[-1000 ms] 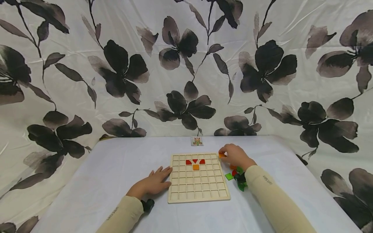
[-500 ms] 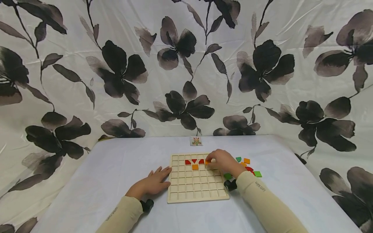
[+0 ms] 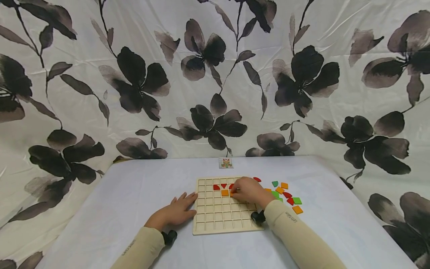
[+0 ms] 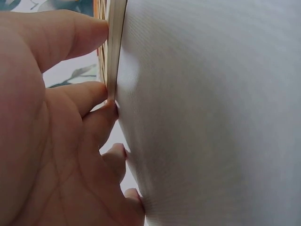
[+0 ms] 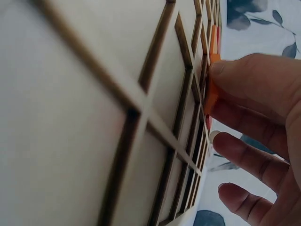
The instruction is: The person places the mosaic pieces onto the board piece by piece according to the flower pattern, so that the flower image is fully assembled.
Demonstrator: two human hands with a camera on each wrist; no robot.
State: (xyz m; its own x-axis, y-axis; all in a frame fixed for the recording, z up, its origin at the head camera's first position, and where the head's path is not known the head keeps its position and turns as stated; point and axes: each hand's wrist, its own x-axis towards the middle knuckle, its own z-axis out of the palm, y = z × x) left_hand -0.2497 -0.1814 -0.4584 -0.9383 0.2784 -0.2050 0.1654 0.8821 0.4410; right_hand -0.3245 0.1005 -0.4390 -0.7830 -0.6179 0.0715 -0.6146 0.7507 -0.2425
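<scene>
A light wooden grid board (image 3: 215, 220) lies on the white-covered table. Against its left edge rest the fingertips and thumb of my left hand (image 3: 175, 212), fingers spread and fairly straight. My right hand (image 3: 250, 190) is over the upper middle of the board. Between its thumb and fingers it pinches an orange square tile (image 5: 212, 92), tilted at the grid surface; whether it sits in a cell cannot be told. Just left of that stands another orange tile (image 3: 224, 193) in a cell. Above it are a red triangle (image 3: 223, 186) and a red quarter-round tile (image 3: 216, 187); another red piece is partly covered by my fingers.
Loose tiles lie right of the board, among them a green square (image 3: 297, 201), an orange square (image 3: 297, 210) and a red piece (image 3: 256, 179). Behind the board is a small pattern card (image 3: 226, 163). A floral cloth (image 3: 215, 93) hangs behind the table.
My right hand has carried the orange tile leftward from beyond the board's right edge to beside the other orange tile. More loose tiles are now uncovered. My left hand keeps its place.
</scene>
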